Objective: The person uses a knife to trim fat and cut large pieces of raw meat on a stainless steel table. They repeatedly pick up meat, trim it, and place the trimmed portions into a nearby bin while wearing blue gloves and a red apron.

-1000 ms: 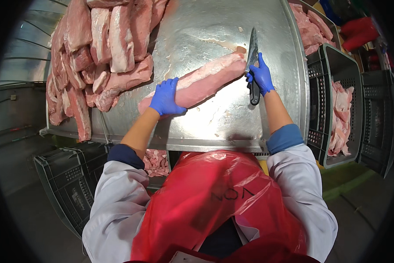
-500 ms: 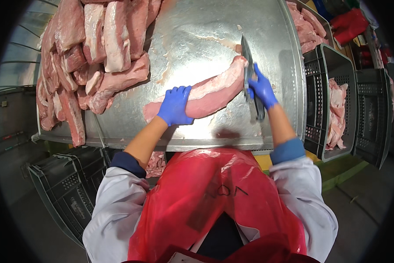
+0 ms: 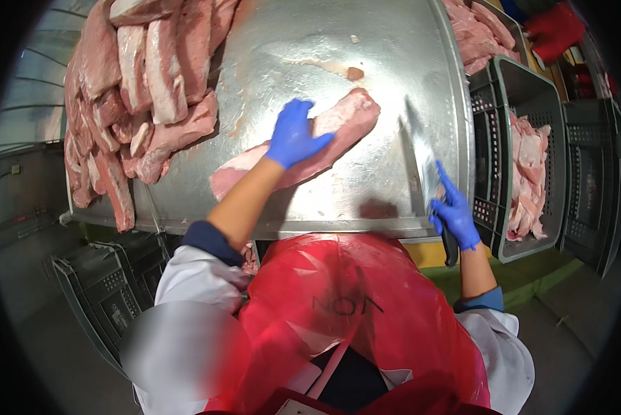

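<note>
A person in a red plastic apron (image 3: 352, 277), white coat (image 3: 490, 342) and 2 blue gloves (image 3: 293, 135) is standing at a steel table (image 3: 276, 62) in a meat-cutting room. Raw cuts (image 3: 162, 76) are lying heaped there, the right hand (image 3: 457, 220) is holding a long knife (image 3: 425, 162), and a perforated crate (image 3: 531, 93) alongside is holding meat pieces (image 3: 529, 176).

From the wearer's head, the wide fisheye view looks steeply down over the apron (image 3: 341, 277) onto the nearby tabletop (image 3: 283, 48), taking in left hand (image 3: 298, 135) and right hand (image 3: 457, 218).
</note>
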